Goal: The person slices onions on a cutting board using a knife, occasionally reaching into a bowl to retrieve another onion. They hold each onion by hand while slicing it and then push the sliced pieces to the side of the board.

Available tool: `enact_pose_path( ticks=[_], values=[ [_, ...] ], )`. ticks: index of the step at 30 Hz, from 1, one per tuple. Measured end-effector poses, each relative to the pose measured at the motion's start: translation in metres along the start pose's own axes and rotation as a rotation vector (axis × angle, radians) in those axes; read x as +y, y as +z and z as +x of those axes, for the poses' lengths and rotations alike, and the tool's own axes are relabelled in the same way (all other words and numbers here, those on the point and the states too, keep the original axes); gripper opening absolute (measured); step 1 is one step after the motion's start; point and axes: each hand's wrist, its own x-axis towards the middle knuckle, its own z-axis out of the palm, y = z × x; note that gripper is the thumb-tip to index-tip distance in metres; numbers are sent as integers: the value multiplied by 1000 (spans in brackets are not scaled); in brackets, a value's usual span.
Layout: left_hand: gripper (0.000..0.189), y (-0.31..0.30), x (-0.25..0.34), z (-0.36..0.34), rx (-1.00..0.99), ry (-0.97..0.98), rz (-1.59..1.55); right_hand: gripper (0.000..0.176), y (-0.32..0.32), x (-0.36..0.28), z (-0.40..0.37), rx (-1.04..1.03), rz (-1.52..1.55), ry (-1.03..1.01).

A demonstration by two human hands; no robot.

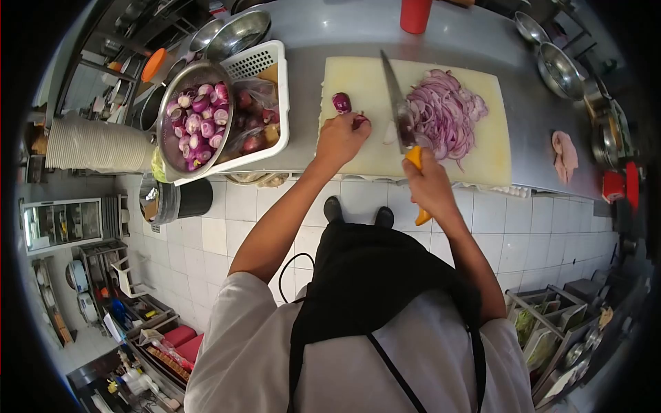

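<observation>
On the white cutting board (pixel 372 158), my left hand (pixel 339 141) is closed over a piece of red onion (pixel 361 122), which shows at its fingertips. Just beyond it lies another peeled red onion piece (pixel 341 102). My right hand (pixel 430 182) grips the yellow handle of a large kitchen knife (pixel 394 86). Its long blade points away from me, beside a heap of sliced red onion (pixel 447 113) on the board's right half. A metal colander (pixel 162 131) full of peeled red onions stands to the left.
Under the colander is a white plastic basket (pixel 283 103) with bagged, unpeeled onions. A red container (pixel 415 15) stands at the back of the steel counter (pixel 310 41). To the right are a pink cloth (pixel 564 157) and metal bowls (pixel 560 71). Stacked plates (pixel 96 144) are at far left.
</observation>
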Motion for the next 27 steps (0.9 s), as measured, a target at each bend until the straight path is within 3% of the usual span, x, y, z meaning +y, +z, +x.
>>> enact_pose_path(
  ticks=[5, 8, 11, 21, 27],
  values=[
    [41, -7, -6, -8, 77, 18, 286, 40, 20, -10, -5, -94, -149, -26],
    [38, -1, -22, -14, 135, 157, 118, 39, 17, 1, -5, -21, -181, -59],
    [40, 0, -22, -19, -6, 167, -139, 38, -2, 13, 0, 1, -190, -25],
    [32, 34, -10, 3, 40, 265, -145, 34, -12, -23, 20, -34, -323, -160],
    [27, 42, -17, 3, 64, 261, -268, 33, -20, -49, 17, -168, -318, 3]
  ],
)
